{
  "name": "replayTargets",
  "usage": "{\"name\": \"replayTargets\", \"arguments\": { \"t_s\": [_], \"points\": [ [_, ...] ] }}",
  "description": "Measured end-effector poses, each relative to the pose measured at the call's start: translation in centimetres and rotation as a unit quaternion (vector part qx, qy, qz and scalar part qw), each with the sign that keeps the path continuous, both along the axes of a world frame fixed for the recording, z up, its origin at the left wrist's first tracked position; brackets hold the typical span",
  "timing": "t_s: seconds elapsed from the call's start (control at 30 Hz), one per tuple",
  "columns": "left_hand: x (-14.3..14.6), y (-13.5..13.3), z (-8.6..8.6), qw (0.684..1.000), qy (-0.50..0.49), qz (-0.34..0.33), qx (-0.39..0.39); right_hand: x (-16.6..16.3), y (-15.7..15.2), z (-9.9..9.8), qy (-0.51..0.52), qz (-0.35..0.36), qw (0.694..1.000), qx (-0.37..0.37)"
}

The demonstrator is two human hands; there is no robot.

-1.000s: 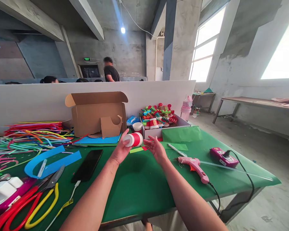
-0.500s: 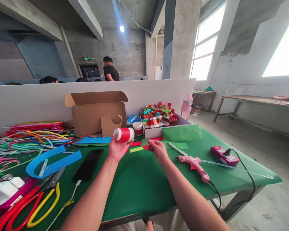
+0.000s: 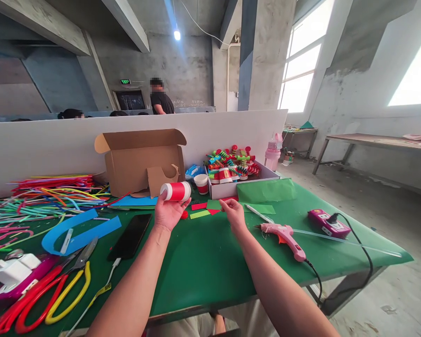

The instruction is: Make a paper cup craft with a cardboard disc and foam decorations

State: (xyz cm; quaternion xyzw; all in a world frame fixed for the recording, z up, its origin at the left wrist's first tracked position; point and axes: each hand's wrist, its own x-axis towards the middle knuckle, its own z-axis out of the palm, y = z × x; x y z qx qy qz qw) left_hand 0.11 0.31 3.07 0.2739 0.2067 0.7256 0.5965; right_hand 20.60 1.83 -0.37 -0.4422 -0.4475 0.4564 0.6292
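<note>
My left hand (image 3: 169,211) holds a paper cup wrapped in a red band (image 3: 176,191), lying on its side above the green table (image 3: 203,262). My right hand (image 3: 233,213) reaches down to small paper scraps, a green one (image 3: 214,204) and red ones (image 3: 198,206), with its fingers bent onto them. Whether it grips a scrap is hidden by the fingers. A light green strip (image 3: 199,214) lies between my hands.
A pink glue gun (image 3: 284,234) with a black cord lies right of my hand, near a pink power strip (image 3: 329,223). A phone (image 3: 129,236), scissors (image 3: 59,285), blue paper, pipe cleaners (image 3: 38,196), a cardboard box (image 3: 143,161) and a box of finished crafts (image 3: 231,175) stand around. People are behind the partition.
My left hand lifted the cup up and leftward. My right hand turned from palm-open to reach forward and down onto the paper scraps.
</note>
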Motion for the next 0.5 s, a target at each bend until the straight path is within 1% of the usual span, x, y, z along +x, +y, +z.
{"name": "replayTargets", "arguments": {
  "t_s": [0.13,0.23,0.3,0.37,0.43,0.5],
  "points": [
    [0.5,-0.1,-0.2,1.000,0.001,-0.009,-0.004,-0.2,0.0,-0.2,-0.042,0.018,0.999,0.028],
    [1.1,-0.1,-0.4,1.000,0.018,-0.021,0.003,-0.3,0.1,-0.3,-0.046,0.052,0.998,0.008],
    [1.6,-0.1,-0.6,0.999,0.042,-0.022,0.003,-0.4,0.1,-0.4,-0.027,0.083,0.996,-0.005],
    [2.2,-0.1,-0.9,0.997,0.072,-0.016,-0.002,-0.6,-0.1,-0.4,0.020,0.132,0.991,-0.012],
    [2.9,-0.1,-1.3,0.995,0.101,-0.007,-0.010,-0.9,-0.3,-0.4,0.064,0.192,0.979,-0.030],
    [3.4,-0.2,-1.6,0.991,0.131,-0.002,-0.021,-1.5,-0.4,-0.6,0.079,0.227,0.970,-0.045]
  ]
}}
